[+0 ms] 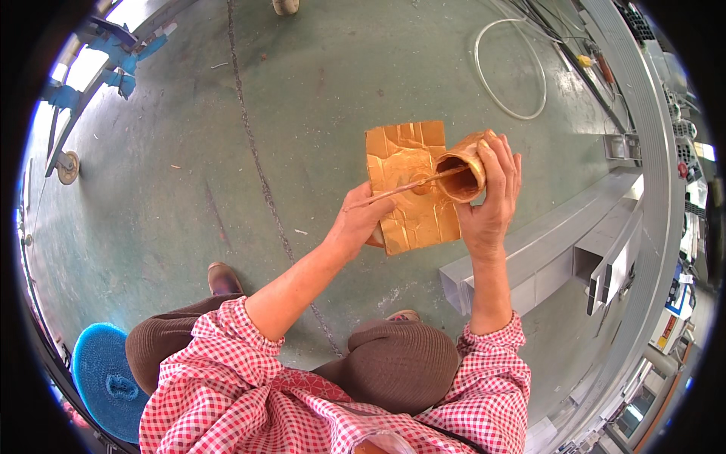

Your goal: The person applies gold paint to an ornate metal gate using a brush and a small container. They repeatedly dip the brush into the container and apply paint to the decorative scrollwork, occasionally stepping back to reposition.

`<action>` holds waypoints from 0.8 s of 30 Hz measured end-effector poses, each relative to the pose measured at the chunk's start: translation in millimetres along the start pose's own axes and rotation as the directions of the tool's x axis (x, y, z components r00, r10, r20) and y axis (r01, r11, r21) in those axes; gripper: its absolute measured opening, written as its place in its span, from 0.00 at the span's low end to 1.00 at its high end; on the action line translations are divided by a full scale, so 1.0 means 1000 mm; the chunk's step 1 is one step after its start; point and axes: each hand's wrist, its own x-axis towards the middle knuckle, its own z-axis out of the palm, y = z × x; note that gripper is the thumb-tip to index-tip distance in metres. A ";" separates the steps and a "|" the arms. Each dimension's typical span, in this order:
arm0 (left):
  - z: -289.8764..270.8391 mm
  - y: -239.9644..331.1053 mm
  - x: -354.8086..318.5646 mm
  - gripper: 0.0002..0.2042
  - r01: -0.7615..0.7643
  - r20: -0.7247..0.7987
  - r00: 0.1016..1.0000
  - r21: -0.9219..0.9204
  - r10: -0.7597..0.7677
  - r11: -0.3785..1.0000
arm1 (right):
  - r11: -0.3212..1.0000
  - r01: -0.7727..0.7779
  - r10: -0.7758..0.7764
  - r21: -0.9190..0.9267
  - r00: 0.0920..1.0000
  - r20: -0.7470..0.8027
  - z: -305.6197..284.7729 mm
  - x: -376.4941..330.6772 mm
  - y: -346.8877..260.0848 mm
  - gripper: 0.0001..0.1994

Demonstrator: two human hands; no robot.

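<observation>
My left hand grips the left edge of a flat piece of cardboard, creased and coated in gold; some of its fingers are hidden underneath. A thin gold-smeared stick runs from beside that thumb across the cardboard into the mouth of a round container. Whether the thumb pins the stick, I cannot tell. Closed around the container is my right hand, holding it tilted so its mouth faces left and toward me. The container is gold-coated, and it overlaps the cardboard's right edge. Its inner bottom is hidden.
Long grey metal profiles lie on the green floor at the right. A clear hose loops at the far right. A blue round stool seat stands at the lower left, and a wheeled frame at the far left.
</observation>
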 end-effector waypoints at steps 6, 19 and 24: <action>-0.003 0.004 0.001 0.16 0.188 -0.068 0.981 0.082 -0.183 0.979 | 0.905 -0.269 0.254 0.328 0.963 0.091 0.003 -0.007 0.000 0.30; -0.025 -0.019 0.014 0.13 0.101 -0.118 0.988 -0.024 -0.103 0.995 | 0.614 -0.654 0.726 0.442 0.687 0.007 0.049 -0.070 0.075 0.24; -0.030 -0.021 0.019 0.12 0.090 -0.136 0.986 -0.026 -0.093 0.996 | 0.536 -0.712 0.816 0.454 0.575 -0.063 0.107 -0.124 0.124 0.26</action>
